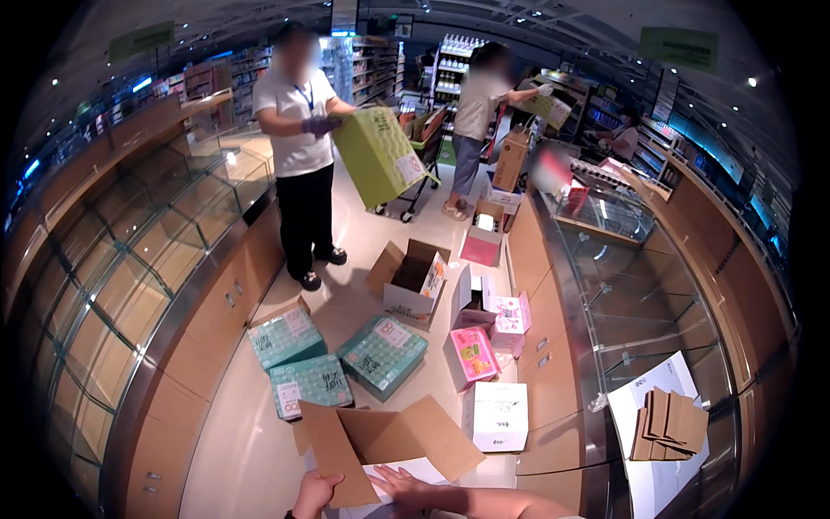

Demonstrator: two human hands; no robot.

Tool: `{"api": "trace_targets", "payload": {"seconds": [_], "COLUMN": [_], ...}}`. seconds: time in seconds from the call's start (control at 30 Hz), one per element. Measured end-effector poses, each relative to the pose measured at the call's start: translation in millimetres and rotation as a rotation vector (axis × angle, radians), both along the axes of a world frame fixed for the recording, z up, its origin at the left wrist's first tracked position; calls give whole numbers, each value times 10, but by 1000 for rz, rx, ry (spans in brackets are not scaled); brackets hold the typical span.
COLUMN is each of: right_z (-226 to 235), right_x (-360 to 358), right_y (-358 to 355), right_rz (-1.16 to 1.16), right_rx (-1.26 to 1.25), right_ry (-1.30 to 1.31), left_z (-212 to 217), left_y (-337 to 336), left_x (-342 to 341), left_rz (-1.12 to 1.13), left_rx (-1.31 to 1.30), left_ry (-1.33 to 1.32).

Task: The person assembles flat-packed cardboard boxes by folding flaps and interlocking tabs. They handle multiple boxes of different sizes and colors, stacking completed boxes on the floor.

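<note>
Left fingers: part-hidden at flap | right fingers: on carton, base cropped

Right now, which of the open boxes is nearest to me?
The brown-flapped box at the picture's bottom edge, directly before you; the other open boxes stand farther along the aisle.

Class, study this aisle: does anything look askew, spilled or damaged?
Slightly askew: three teal boxes lie at differing angles on the floor beyond the nearest open carton, instead of squared in a row. No spill or obvious damage shows.
</note>
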State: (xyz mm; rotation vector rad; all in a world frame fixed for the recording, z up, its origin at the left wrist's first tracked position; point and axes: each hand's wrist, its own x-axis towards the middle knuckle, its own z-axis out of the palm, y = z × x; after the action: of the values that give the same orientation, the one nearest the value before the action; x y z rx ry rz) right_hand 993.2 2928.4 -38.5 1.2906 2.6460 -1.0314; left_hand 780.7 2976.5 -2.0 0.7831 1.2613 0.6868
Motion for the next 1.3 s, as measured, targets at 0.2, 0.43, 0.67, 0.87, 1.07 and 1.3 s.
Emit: {"api": "trace_targets", "payload": {"seconds": [0.2,0.43,0.67,0.87,1.07,1.3], "right_z": [-794,-1442,-1571,-1346,-2081,-3396], "right_x": [-306,173,37,-205,-122,359], "right_y": [240,1076,754,45,10,300], "right_rz": [-51,-236,-73,-85,-1062,-1406], "right_rx": [-191,-456,-789,-434,-822,-622], "right_ry": [429,304,136,99,649,665], "left_z": [-697,-838,-1082,-1618,-1857,-3068], "left_y": [305,418,407,472,878,5], "left_x": [-372,-541,-632,-842,-960,-494], "left_rz": [-60,-424,-334,-557,178,-254], "left_rx": [-111,-41,-45,153,-417,513], "left_ry": [44,297,438,710,-461,800]}}
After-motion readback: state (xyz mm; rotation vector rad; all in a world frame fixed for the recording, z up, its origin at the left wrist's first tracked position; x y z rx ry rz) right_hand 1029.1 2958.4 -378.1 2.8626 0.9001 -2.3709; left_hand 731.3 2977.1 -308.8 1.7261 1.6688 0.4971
